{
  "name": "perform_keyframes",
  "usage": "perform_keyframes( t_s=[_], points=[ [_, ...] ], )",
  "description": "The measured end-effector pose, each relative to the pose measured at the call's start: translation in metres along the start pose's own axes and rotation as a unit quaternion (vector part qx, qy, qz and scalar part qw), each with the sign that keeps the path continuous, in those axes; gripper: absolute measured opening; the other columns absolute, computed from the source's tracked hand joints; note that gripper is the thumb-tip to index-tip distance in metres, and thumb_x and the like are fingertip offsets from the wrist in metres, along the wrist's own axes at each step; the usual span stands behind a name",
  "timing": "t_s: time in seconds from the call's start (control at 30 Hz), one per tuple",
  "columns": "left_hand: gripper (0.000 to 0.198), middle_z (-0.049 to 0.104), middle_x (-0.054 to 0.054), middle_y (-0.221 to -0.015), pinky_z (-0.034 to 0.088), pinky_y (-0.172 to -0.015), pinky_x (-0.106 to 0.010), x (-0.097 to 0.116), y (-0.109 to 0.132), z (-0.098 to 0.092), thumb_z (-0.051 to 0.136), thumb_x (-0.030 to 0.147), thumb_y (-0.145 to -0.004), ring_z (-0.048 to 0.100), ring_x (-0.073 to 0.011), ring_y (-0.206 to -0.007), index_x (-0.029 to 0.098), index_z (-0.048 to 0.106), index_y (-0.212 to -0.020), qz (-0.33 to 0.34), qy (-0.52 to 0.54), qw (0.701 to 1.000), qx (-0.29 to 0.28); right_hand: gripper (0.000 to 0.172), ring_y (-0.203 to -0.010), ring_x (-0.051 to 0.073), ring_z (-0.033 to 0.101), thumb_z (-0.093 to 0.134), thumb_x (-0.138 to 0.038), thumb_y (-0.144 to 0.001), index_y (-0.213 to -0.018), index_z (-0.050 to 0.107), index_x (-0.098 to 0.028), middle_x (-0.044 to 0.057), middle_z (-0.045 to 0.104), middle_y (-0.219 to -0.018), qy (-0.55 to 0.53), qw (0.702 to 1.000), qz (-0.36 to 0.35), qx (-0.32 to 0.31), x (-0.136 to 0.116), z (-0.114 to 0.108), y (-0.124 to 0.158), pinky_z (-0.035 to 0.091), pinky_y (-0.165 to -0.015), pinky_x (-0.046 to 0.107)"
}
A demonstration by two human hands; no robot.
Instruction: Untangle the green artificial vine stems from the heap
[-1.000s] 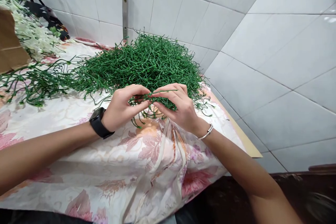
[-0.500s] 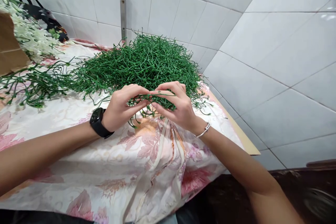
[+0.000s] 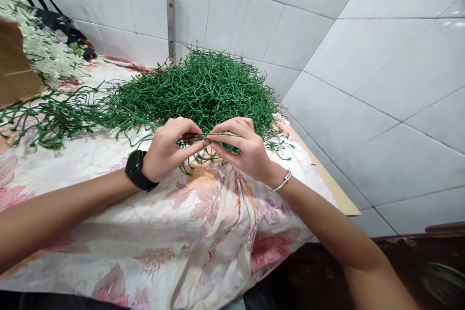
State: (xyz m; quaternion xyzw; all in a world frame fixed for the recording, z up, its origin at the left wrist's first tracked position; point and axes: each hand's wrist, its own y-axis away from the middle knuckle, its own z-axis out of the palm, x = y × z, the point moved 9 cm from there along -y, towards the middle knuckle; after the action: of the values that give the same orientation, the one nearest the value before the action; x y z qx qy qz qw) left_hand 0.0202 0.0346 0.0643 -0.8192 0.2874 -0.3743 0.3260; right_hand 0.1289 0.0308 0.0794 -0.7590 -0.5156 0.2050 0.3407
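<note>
Thin green plastic stems lie in a big tangled heap point(image 3: 214, 82) in front of me. At the heap's near edge, my left hand point(image 3: 174, 147), with a black watch on its wrist, pinches a green stem between thumb and fingers. My right hand point(image 3: 241, 145), a silver bracelet at its wrist, pinches the green stem point(image 3: 228, 134) too, and its fingertips meet those of the left. The stem runs across the right hand's fingers. Whether more than one stem is held, I cannot tell.
A floral cloth point(image 3: 145, 218) covers the table. More green stems point(image 3: 54, 111) spread to the left. White artificial flowers point(image 3: 51, 53) and a brown cardboard piece point(image 3: 16, 68) sit at the far left. Tiled walls point(image 3: 381, 82) close in behind and right; a metal strip point(image 3: 171, 26) is fixed behind.
Both hands stay at the same place, fingertips still together. The fingers have shifted slightly on the stem, and both hands sit a touch lower.
</note>
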Motion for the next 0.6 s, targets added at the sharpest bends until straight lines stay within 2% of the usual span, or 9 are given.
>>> perform_keyframes(
  t_s=[0.2, 0.3, 0.47, 0.6],
  points=[
    [0.007, 0.057, -0.003, -0.076, 0.038, -0.070, -0.031, 0.011, -0.004, 0.002, 0.058, 0.017, -0.068, 0.048, -0.0179, -0.077, 0.019, 0.055, -0.074, 0.034, -0.022, 0.999, -0.022, 0.010, -0.085, 0.013, 0.054, 0.053, -0.020, -0.080, -0.087, 0.058, -0.016, 0.004, 0.064, -0.089, 0.003, 1.000, -0.016, -0.018, -0.004, 0.003, 0.001, 0.040, -0.077, 0.030],
    [0.011, 0.058, -0.004, -0.083, 0.039, -0.075, -0.031, 0.014, -0.005, 0.003, 0.057, 0.013, -0.067, 0.049, -0.0182, -0.083, 0.018, 0.053, -0.076, 0.043, -0.009, 0.998, -0.038, 0.009, -0.079, 0.011, 0.054, 0.051, -0.017, -0.081, -0.089, 0.055, -0.015, 0.002, 0.064, -0.082, 0.018, 0.999, -0.043, -0.017, -0.008, 0.004, 0.002, 0.041, -0.077, 0.030],
    [0.006, 0.056, -0.003, -0.079, 0.039, -0.069, -0.028, 0.008, -0.002, 0.012, 0.052, 0.015, -0.074, 0.050, -0.0149, -0.076, 0.015, 0.052, -0.080, 0.016, -0.011, 0.996, -0.092, 0.011, -0.072, 0.012, 0.052, 0.047, -0.012, -0.082, -0.092, 0.053, -0.012, 0.003, 0.062, -0.077, 0.031, 0.997, -0.065, -0.011, -0.010, 0.005, 0.003, 0.043, -0.074, 0.029],
    [0.007, 0.056, -0.003, -0.077, 0.037, -0.067, -0.028, 0.008, -0.001, 0.015, 0.051, 0.021, -0.079, 0.048, -0.0144, -0.074, 0.014, 0.053, -0.080, 0.024, -0.026, 0.995, -0.095, 0.011, -0.075, 0.013, 0.051, 0.043, -0.007, -0.082, -0.087, 0.051, -0.012, 0.005, 0.060, -0.080, 0.045, 0.997, -0.056, -0.020, -0.007, 0.008, 0.004, 0.043, -0.075, 0.030]
  ],
)
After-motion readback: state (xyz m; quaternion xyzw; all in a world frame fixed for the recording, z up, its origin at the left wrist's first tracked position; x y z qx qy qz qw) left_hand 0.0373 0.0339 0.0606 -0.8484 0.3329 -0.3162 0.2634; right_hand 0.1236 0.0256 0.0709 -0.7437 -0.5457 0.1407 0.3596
